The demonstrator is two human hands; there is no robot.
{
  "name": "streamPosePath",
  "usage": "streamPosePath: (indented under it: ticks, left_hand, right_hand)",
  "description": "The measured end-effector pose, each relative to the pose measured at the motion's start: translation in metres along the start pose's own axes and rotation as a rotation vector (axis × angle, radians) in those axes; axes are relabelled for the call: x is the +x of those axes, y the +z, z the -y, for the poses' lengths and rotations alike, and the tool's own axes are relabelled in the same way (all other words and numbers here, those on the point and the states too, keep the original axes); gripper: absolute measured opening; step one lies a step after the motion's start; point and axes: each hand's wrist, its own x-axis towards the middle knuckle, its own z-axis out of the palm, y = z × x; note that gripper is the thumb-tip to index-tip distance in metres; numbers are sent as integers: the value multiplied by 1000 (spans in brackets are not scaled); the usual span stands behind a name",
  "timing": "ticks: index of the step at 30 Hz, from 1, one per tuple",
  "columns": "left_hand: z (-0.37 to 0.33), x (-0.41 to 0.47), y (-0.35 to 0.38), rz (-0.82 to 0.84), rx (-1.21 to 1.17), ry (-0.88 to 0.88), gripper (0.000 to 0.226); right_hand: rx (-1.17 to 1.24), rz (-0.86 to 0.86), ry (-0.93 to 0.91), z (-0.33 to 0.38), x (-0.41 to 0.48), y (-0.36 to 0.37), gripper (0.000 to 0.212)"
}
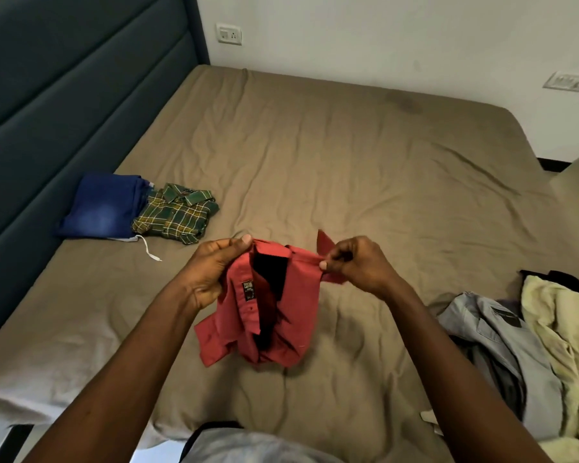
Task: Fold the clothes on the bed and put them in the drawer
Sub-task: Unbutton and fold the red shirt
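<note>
Partway through a laundry job, a person lifts a red shirt by its collar end over a tan-sheeted bed, its lower half bunched on the sheet. The left hand has its fingers curled round the shirt's collar and shoulder at nine o'clock of the garment, thumb laid across the top. The right hand pinches the opposite edge between thumb and forefinger at two o'clock, the other fingers tucked in. The two-point hold pulls the top edge taut, probably so that the shirt hangs straight and can be laid flat for folding.

At ten o'clock from the shirt, near the dark headboard, folded blue jeans and a folded green plaid shirt lie touching side by side. They look set apart there as the finished lot, out of the working space in front of the person.

At four o'clock, by the bed's near right edge, a grey shirt and a pale yellow garment lie in a loose heap, seemingly waiting their turn within reach of the right hand. No drawer is in view, so nothing appears stored yet and several pieces remain to be folded.
</note>
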Motion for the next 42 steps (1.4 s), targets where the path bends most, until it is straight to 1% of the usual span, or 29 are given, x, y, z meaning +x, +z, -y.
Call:
streamPosePath:
  ticks: [2, 4, 5, 7, 8, 9, 11, 14, 16, 18, 19, 21, 22, 24, 25, 27, 28, 30, 32, 34, 35, 37, 38, 42]
  left_hand:
    - [2, -3, 1, 36, -93, -17, 20]
    - [6, -6, 2, 42, -82, -43, 26]
    - [9, -5, 1, 13, -51, -45, 35]
    - [17, -5, 4, -70, 42, -34, 63]
    - [20, -6, 7, -103, 88, -29, 70]
    - [25, -7, 10, -121, 113, -19, 67]
    - [31, -10, 16, -135, 116, -44, 48]
    - [38, -14, 23, -104, 96, -124, 47]
    - [43, -16, 26, -69, 106, -148, 35]
    - [48, -18, 29, -41, 102, -160, 24]
    - [49, -20, 31, -27, 109, -149, 24]
    - [52, -23, 31, 16, 144, -138, 38]
    - [52, -24, 31, 27, 157, -145, 41]
    - [52, -28, 33, 34, 152, -150, 28]
    - [52, -28, 34, 40, 132, -151, 23]
    - [52, -31, 35, 41, 114, -164, 29]
    - [51, -32, 36, 28, 116, -171, 30]
    - [49, -33, 35, -56, 116, -200, 20]
    - [46, -33, 33, -124, 76, -229, 15]
    - [44, -33, 30, -125, 153, -213, 5]
    - [45, -32, 28, -113, 218, -184, 9]
    - [46, -30, 27, -89, 330, -128, 27]
    - [47, -32, 28, -90, 370, -93, 31]
    - [48, -38, 34, -84, 454, 19, 26]
  right_hand:
    - [154, 53, 118, -10, -7, 13, 18]
    - [338, 115, 242, -17, -17, 24, 20]
    - [452, 158, 293, -19, -22, 29, 16]
    - [728, 250, 373, -21, -31, 39, 10]
    - [853, 281, 395, -22, -35, 44, 13]
    - [948, 294, 409, -22, -38, 49, 17]
    - [1046, 307, 404, -22, -41, 56, 24]
    - [1067, 325, 372, -20, -45, 61, 45]
    - [1076, 279, 355, -18, -46, 66, 50]
    - [1105, 226, 341, -12, -47, 69, 46]
    - [1127, 209, 339, -8, -48, 69, 45]
    - [1149, 182, 343, -4, -49, 71, 38]
    - [1131, 175, 349, -2, -50, 71, 31]
    - [1026, 172, 345, 0, -54, 73, 19]
    - [951, 173, 334, 1, -56, 74, 17]
    - [859, 143, 317, 5, -59, 78, 15]
    - [866, 111, 317, 7, -59, 79, 15]
    - [931, 47, 331, 10, -59, 79, 14]
    - [943, -5, 344, 14, -59, 76, 13]
    - [914, -50, 341, 16, -59, 75, 14]
    - [883, -77, 335, 18, -59, 75, 15]
    - [800, -137, 309, 20, -58, 76, 16]
    - [767, -159, 293, 21, -58, 77, 16]
    - [773, -184, 245, 21, -59, 83, 17]
